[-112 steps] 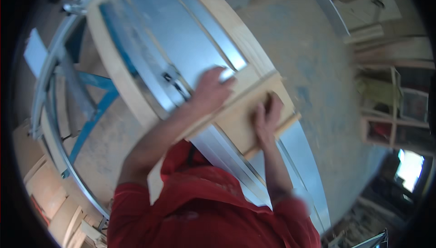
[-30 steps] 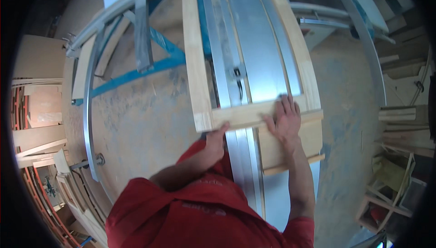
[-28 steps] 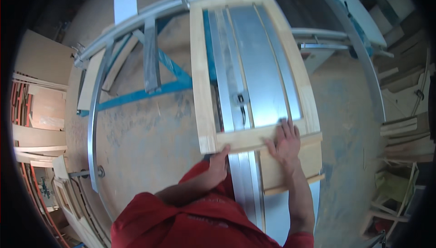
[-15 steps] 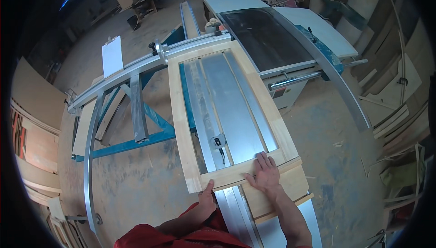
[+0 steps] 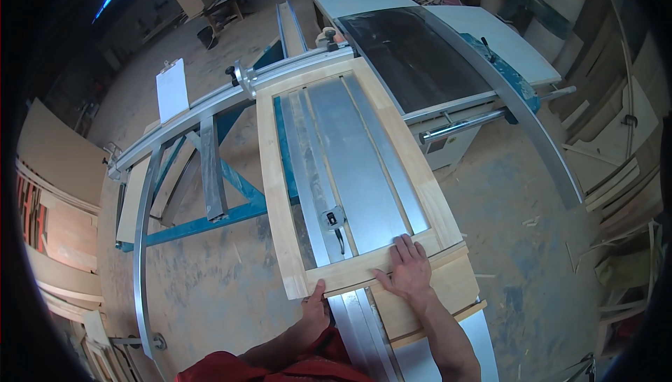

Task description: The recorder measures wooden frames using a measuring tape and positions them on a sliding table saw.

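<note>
A pale wooden frame (image 5: 418, 172) with an open middle lies on the metal sliding table (image 5: 364, 172) of a panel saw. At its near left corner, my left hand (image 5: 316, 310) grips the rail, thumb on top and the other fingers hidden below. My right hand (image 5: 408, 270) is on the near rail toward its right end, fingers close together over the inner edge and thumb out to the left. Under my right wrist is a flat wooden board (image 5: 399, 312), just nearer than the frame. A small clamp piece with a dark lever (image 5: 332, 218) sits on the table inside the frame's opening.
A metal fence (image 5: 217, 105) with a stop (image 5: 242, 80) crosses at the frame's far end. Beyond it to the right are the dark saw table (image 5: 420, 53) and a long rail (image 5: 539, 126). A clipboard (image 5: 172, 90) stands at the left; boards (image 5: 59, 151) lean along the left side.
The view has shifted slightly. Both hands keep the same places on the wooden frame, which shows no clear movement against the table.
</note>
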Available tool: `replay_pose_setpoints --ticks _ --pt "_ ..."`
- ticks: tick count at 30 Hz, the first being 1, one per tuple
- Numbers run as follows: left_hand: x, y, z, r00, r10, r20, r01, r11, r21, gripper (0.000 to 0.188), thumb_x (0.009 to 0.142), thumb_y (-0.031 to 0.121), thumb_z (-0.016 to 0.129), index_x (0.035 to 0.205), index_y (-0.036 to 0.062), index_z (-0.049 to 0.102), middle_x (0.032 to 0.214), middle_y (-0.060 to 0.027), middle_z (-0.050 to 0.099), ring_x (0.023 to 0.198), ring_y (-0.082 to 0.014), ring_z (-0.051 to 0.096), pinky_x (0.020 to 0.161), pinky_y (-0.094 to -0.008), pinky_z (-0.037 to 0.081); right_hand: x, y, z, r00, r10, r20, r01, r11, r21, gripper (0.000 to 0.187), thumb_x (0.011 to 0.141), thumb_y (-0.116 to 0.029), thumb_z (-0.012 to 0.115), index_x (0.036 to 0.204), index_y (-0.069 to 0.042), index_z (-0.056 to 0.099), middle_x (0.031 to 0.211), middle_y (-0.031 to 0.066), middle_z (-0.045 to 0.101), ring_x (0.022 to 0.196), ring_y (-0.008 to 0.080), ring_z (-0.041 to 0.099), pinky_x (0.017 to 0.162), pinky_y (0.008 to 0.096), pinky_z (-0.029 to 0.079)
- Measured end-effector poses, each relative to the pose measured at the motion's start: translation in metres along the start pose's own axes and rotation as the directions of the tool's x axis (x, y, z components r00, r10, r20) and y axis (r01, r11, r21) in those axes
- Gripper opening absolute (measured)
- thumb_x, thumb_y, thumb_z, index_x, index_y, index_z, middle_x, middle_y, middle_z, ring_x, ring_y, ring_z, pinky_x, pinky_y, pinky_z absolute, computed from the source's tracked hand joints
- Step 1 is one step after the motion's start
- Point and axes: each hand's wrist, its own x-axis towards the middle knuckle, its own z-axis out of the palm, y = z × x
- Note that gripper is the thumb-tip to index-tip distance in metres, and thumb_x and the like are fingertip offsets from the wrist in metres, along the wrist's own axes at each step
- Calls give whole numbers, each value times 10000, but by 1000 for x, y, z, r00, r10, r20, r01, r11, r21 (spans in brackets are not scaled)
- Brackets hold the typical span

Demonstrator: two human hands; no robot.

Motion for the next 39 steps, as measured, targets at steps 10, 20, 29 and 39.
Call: replay_pose_setpoints --ticks 10,20,29,39 --pt "9 -9 6 999 -31 43 33 998 -49 491 918 302 837 1238 -7 628 1181 -138 716 1042 -264 718 883 -434 603 -2 0 3 1000 16 -24 -17 999 -49 749 875 -622 682 1183 61 686 1364 234 606 1371 398 515 1142 548 386" --pt "1 -27 15 997 71 1 -71 997 -34 548 889 285 861 1281 -2 607 1214 -134 696 1075 -287 697 939 -458 589 -10 15 0 1000 16 -20 -16 1000 -24 736 871 -617 688 1188 47 690 1354 209 608 1374 377 511 1146 533 385" --pt "7 -31 15 995 52 -84 -54 998 -26 612 850 246 896 1317 7 580 1223 -131 692 1078 -283 693 915 -456 597 -11 20 -3 993 49 111 -47 999 -18 803 938 -657 581 1293 58 666 1450 215 562 1462 357 425 1195 532 321" --pt "5 -40 13 995 88 -43 -92 993 -80 617 840 231 898 1337 24 597 1259 -123 681 1111 -292 679 942 -469 587 -21 22 3 994 51 97 -49 998 -24 778 942 -649 579 1256 53 693 1443 211 569 1463 357 424 1192 530 326"
